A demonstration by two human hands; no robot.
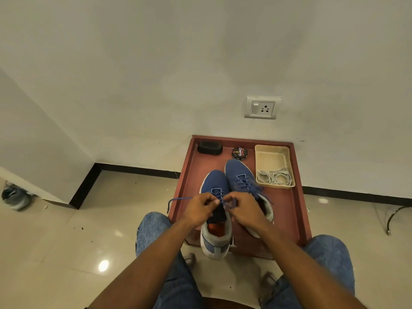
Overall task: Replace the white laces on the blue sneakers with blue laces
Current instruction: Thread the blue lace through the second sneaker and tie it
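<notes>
Two blue sneakers stand side by side on a low reddish-brown table (287, 210). The left sneaker (215, 186) carries a blue lace (178, 199) whose free end trails off to the left over the table edge. My left hand (198, 210) and my right hand (245, 209) meet over its tongue, each pinching a part of that blue lace, and a small loop shows between them. The right sneaker (242, 177) is laced in blue with loose ends lying to its right. White laces (275, 177) lie coiled in a cream tray (273, 152).
A black brush (210, 147) and a round shoe-polish tin (240, 153) sit at the table's far edge by the wall. A wall socket (261, 107) is above. A grey shoe (15, 197) lies on the tiled floor at far left. My knees flank the table.
</notes>
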